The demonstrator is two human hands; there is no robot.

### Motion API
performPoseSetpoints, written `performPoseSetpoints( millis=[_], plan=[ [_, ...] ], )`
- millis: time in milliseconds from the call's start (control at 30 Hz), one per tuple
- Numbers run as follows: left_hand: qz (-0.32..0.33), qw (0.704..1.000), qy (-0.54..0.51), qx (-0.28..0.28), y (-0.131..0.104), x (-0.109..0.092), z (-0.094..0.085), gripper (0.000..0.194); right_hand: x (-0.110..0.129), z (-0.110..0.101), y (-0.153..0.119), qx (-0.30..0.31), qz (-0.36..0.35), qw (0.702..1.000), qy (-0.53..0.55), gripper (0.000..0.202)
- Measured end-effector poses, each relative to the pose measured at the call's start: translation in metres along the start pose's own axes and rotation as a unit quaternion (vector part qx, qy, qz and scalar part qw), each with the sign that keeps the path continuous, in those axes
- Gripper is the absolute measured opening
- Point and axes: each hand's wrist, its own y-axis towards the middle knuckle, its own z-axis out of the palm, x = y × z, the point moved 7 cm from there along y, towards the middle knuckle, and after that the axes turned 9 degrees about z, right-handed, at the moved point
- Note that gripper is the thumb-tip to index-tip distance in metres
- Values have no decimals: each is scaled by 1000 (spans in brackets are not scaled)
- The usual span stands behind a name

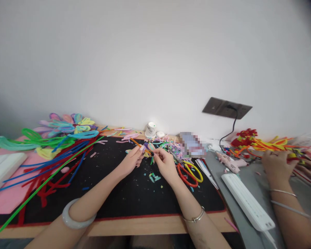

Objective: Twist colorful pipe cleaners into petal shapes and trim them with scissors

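My left hand [131,161] is closed, with fingers pinching a small multicoloured pipe-cleaner piece [146,148] that shows purple, pale blue and dark bits. An orange stem [135,141] sticks out above its fingertips. From the other side, my right hand [167,165] pinches the same piece at its right edge. Both hands meet above the black mat [111,197], and the fingers cover part of the piece. Below it lie blue-green pipe-cleaner clippings [153,177]. Scissors with one red and one yellow handle loop [187,175] rest just right of my right hand.
Pipe-cleaner flowers [67,125] and long red, blue and green stems [52,173] spread across the left. At the back stands a white cup [151,129]. On the right are a power strip [248,200], a pink glue gun [231,162] and a co-worker's hands [278,167].
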Motion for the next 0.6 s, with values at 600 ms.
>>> performPoseSetpoints(
  millis=[600],
  plan=[
    [-46,996,25,76,-3,15,9,42,-26,10,5,55,143,897,415,18]
  ],
)
